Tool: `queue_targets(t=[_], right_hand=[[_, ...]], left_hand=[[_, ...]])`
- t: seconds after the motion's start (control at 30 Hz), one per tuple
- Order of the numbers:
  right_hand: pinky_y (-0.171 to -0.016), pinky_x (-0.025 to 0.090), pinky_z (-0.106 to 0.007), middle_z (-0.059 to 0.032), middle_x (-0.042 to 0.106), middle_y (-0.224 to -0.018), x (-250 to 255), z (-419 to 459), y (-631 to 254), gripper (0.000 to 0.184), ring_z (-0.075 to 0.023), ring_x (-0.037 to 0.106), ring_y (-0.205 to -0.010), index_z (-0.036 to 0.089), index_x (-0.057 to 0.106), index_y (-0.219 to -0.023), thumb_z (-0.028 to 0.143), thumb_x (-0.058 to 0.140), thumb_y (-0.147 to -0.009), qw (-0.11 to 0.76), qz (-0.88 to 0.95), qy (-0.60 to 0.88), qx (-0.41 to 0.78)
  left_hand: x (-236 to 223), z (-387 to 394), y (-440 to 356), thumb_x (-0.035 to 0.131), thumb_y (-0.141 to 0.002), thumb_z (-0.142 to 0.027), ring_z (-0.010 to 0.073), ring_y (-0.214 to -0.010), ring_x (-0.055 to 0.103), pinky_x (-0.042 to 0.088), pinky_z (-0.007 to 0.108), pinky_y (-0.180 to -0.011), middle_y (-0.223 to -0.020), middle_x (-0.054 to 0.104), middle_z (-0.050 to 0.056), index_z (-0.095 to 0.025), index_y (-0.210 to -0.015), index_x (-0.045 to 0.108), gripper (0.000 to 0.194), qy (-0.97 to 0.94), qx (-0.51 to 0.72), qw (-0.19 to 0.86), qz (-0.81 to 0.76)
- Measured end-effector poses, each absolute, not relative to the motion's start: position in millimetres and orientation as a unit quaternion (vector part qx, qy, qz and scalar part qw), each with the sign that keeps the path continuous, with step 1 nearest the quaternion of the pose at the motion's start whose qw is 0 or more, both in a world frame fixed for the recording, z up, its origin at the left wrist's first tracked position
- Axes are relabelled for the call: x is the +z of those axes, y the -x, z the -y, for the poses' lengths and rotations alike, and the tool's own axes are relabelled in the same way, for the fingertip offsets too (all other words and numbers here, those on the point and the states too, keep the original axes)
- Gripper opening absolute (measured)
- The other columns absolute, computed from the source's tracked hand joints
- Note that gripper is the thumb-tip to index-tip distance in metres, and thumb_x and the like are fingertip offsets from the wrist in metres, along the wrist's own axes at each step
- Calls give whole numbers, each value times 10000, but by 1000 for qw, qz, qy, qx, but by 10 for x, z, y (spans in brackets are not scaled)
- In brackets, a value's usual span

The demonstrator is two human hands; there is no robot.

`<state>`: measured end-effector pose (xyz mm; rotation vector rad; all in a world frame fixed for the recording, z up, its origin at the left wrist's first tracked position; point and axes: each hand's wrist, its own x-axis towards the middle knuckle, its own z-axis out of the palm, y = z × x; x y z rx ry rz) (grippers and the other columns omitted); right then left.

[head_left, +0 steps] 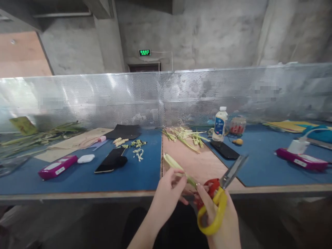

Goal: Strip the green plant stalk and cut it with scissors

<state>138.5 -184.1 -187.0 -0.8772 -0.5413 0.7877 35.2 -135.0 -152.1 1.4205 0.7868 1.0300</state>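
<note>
My left hand (pixel 167 193) pinches a pale green plant stalk (pixel 175 166) near its lower end; the stalk points up and to the left over the front edge of the table. My right hand (pixel 220 221) grips scissors (pixel 220 193) with red and yellow handles, fingers through the loops, blades pointing up to the right and slightly apart. The fingertips of my right hand also touch the stalk's lower end, next to the red handle. Both hands hover just in front of the wooden board (pixel 202 162).
On the blue table (pixel 135 173) lie a black phone (pixel 110 160), a white case (pixel 86 158), magenta boxes (pixel 57 167) (pixel 302 159), cut stalks (pixel 185 135), a white bottle (pixel 220 124), another dark phone (pixel 224 149) and leaves (pixel 38 136) at left. A perforated metal screen (pixel 166 97) backs the table.
</note>
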Motion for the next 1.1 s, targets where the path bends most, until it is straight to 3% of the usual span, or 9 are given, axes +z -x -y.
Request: queue_targets(t=[0.17, 0.4, 0.7, 0.93, 1.1], right_hand=[[-568, 516, -218, 49, 573, -743, -1896, 1888, -1313, 466, -106, 581, -604, 202, 487, -873, 365, 811, -581, 799, 236, 428, 352], [-485, 489, -209, 56, 563, -672, -2033, 1823, -1236, 501, -100, 558, -518, 193, 459, -863, 404, 810, -576, 787, 246, 444, 350], [-473, 443, -222, 60, 557, -645, -1655, 1694, -966, 471, -101, 535, -499, 210, 424, -840, 427, 775, -614, 771, 311, 389, 396], [-498, 479, -230, 43, 582, -701, -1555, 1623, -859, 502, -125, 575, -573, 217, 450, -875, 422, 790, -568, 761, 330, 402, 389], [-341, 356, -210, 67, 507, -567, -1773, 1695, -979, 482, -101, 464, -408, 215, 453, -779, 429, 805, -530, 725, 361, 425, 405]], left_hand=[[-1623, 1423, -486, 662, -733, -268, 142, -698, 615, 529, 286, -640, -837, 607, 38, -156, -856, 485, 243, -489, 523, 634, -293], [-1696, 1517, -425, 642, -702, -149, 133, -774, 597, 471, 243, -709, -863, 635, 52, -145, -922, 545, 241, -462, 573, 608, -296], [-1521, 1504, -299, 675, -733, -274, 150, -827, 608, 490, 248, -689, -1060, 606, 80, -196, -1086, 504, 399, -382, 690, 520, -329], [-1492, 1498, -182, 688, -735, -290, 116, -765, 588, 494, 208, -648, -991, 598, 46, -185, -1035, 546, 348, -369, 717, 492, -327], [-1548, 1587, -57, 702, -721, -254, 125, -774, 615, 505, 205, -668, -921, 645, 44, -170, -1038, 564, 356, -375, 713, 461, -372]])
